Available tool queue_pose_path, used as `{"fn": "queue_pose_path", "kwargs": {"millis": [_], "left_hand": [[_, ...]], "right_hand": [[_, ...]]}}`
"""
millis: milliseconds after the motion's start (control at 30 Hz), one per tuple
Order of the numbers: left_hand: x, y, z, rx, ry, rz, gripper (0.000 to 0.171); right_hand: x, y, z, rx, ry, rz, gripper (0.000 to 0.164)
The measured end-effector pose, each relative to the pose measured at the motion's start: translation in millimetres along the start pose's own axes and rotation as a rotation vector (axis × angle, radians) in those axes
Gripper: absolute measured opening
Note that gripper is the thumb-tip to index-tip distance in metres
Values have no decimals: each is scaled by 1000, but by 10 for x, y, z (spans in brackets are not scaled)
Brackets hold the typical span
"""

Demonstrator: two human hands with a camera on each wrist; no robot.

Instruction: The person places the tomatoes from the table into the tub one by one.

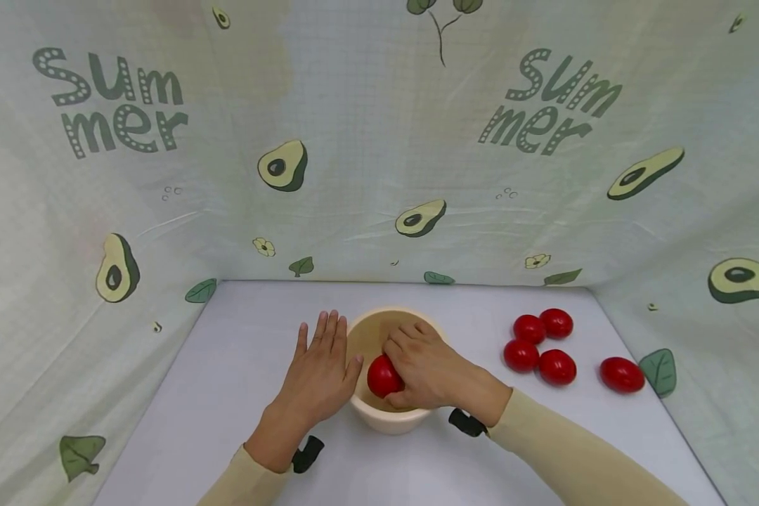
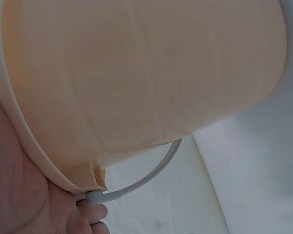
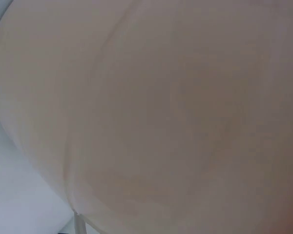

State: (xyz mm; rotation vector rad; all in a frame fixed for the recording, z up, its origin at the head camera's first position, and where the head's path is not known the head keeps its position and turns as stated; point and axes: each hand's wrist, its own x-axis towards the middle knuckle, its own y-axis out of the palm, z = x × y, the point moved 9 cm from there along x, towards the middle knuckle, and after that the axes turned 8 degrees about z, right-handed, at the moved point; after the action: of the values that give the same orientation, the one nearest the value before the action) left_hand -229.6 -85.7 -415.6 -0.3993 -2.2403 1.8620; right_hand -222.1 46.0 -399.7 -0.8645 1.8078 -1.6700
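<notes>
desk [image 1: 253,337]: red ovals [image 1: 557,367] toward right edge. my right grip [image 1: 425,367] holds one oval [image 1: 382,377] inside bucket [image 1: 392,422]; left grip [image 1: 318,374], straight-fingered, touches rim [image 2: 20,130].

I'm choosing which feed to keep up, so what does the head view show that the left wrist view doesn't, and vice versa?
Only the head view: the right hand holding a red egg-shaped object inside the bucket, and five similar red objects on the table to its right.
Only the left wrist view: the bucket's curved handle and the bracket under its rim.
Both: the bucket and the left hand at its rim.
</notes>
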Motion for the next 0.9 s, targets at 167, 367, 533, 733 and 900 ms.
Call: {"fn": "queue_pose_path", "kwargs": {"millis": [167, 367, 533, 733, 900], "left_hand": [[1, 10, -1, -11, -1, -1, 76], [-5, 3, -2, -21, 6, -10, 76], [-9, 2, 17, -21, 12, -12, 76], [-2, 16, 40, -46, 4, 0, 77], [-2, 6, 23, -67, 11, -2, 78]], "right_hand": [[5, 15, -4, 6, 7, 16, 59], [-31, -17, -38, 37, 17, -47, 62], [-106, -118, -95, 0, 68, -175, 57], [-292, -244, -324, 10, 177, -307, 58], [-668, -300, -810, 3, 309, -393, 63]]}}
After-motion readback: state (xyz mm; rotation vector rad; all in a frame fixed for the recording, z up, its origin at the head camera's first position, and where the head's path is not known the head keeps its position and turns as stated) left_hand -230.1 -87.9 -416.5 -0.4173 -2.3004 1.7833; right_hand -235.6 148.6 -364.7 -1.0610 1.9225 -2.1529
